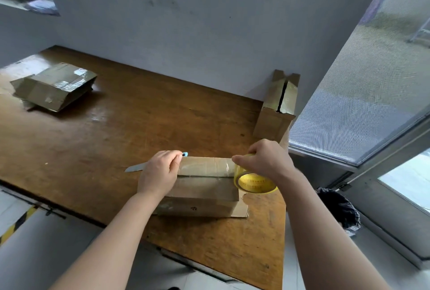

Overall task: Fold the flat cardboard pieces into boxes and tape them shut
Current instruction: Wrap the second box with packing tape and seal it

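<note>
Box lies near front right of desk, clear tape strip across its top seam. Left hand on box's left end, fingers curled round knife, blade poking left. Right hand at box's right end, fingers clamped on yellow tape roll. Taped box far left on desk, tilted. Another box upright against wall, back right. Black-bagged bin on floor beside the desk, right.

Packing wkshop: wood bench, taped box.
</note>
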The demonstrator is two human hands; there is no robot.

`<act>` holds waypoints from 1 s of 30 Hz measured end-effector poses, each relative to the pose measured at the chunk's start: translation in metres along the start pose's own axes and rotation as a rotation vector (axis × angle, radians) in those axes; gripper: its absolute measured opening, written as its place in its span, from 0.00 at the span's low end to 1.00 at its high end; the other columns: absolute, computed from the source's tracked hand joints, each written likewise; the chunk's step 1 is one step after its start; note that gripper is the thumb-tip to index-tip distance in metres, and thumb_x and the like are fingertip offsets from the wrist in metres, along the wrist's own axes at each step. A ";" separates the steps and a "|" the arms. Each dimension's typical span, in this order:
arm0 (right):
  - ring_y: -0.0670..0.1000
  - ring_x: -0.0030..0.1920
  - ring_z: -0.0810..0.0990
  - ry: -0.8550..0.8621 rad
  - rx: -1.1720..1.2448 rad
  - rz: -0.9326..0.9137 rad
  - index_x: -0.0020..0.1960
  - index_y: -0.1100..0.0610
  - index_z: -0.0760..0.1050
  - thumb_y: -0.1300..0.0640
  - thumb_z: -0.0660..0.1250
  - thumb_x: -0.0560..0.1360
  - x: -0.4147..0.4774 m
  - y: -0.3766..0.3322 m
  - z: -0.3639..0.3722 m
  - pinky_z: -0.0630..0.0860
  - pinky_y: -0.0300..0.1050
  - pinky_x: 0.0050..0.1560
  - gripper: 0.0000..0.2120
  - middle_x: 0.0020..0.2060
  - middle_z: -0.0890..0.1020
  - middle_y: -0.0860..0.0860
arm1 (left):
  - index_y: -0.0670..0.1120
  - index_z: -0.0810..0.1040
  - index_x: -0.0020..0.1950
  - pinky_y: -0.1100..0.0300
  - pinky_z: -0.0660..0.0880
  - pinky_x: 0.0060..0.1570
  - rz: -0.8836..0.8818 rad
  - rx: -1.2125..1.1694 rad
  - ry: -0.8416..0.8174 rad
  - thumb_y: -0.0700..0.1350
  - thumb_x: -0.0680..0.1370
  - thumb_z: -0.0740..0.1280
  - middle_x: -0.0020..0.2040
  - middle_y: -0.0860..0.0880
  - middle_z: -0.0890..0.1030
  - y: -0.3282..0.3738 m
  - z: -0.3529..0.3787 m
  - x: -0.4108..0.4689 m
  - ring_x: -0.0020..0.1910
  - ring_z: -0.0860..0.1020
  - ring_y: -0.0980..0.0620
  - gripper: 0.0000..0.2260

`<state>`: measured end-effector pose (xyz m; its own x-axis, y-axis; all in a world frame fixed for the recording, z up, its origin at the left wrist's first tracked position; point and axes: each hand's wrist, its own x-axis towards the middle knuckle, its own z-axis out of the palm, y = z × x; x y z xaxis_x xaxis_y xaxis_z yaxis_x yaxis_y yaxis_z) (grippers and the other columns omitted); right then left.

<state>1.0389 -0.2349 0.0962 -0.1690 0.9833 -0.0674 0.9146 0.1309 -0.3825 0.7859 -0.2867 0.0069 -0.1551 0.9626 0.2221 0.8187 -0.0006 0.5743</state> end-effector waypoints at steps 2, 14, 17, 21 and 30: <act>0.44 0.32 0.77 -0.057 -0.009 0.052 0.29 0.51 0.76 0.33 0.69 0.68 0.001 0.005 0.003 0.70 0.40 0.28 0.23 0.26 0.78 0.44 | 0.45 0.80 0.61 0.60 0.74 0.52 0.003 0.002 0.002 0.47 0.82 0.59 0.57 0.47 0.81 -0.001 0.001 0.000 0.56 0.78 0.50 0.14; 0.43 0.31 0.76 -0.103 0.024 0.089 0.29 0.50 0.73 0.29 0.66 0.68 -0.002 0.022 0.026 0.66 0.38 0.27 0.25 0.27 0.77 0.42 | 0.46 0.79 0.62 0.66 0.71 0.47 0.022 0.042 0.006 0.50 0.81 0.61 0.57 0.49 0.81 -0.005 0.003 0.000 0.55 0.78 0.52 0.14; 0.44 0.31 0.77 -0.127 0.031 0.105 0.30 0.50 0.74 0.28 0.66 0.68 0.000 0.026 0.033 0.67 0.38 0.27 0.25 0.28 0.78 0.43 | 0.47 0.78 0.62 0.64 0.72 0.47 0.011 0.045 -0.007 0.53 0.79 0.62 0.57 0.49 0.80 -0.005 0.002 0.001 0.56 0.77 0.52 0.16; 0.44 0.28 0.75 -0.158 0.075 0.125 0.29 0.52 0.74 0.27 0.66 0.66 0.002 0.032 0.043 0.65 0.38 0.25 0.27 0.25 0.77 0.44 | 0.47 0.78 0.64 0.58 0.76 0.49 0.007 0.061 -0.021 0.55 0.77 0.65 0.59 0.49 0.80 -0.004 0.003 0.000 0.57 0.77 0.51 0.19; 0.45 0.30 0.78 -0.237 0.075 0.135 0.33 0.53 0.78 0.28 0.66 0.66 0.008 0.036 0.048 0.70 0.40 0.27 0.27 0.27 0.80 0.45 | 0.53 0.50 0.79 0.36 0.34 0.70 -0.234 0.626 -0.190 0.70 0.73 0.37 0.79 0.43 0.50 0.014 0.001 -0.002 0.78 0.46 0.41 0.38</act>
<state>1.0522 -0.2283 0.0376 -0.1365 0.9332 -0.3323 0.9065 -0.0176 -0.4219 0.7985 -0.2881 0.0137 -0.3139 0.9491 -0.0265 0.9492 0.3144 0.0149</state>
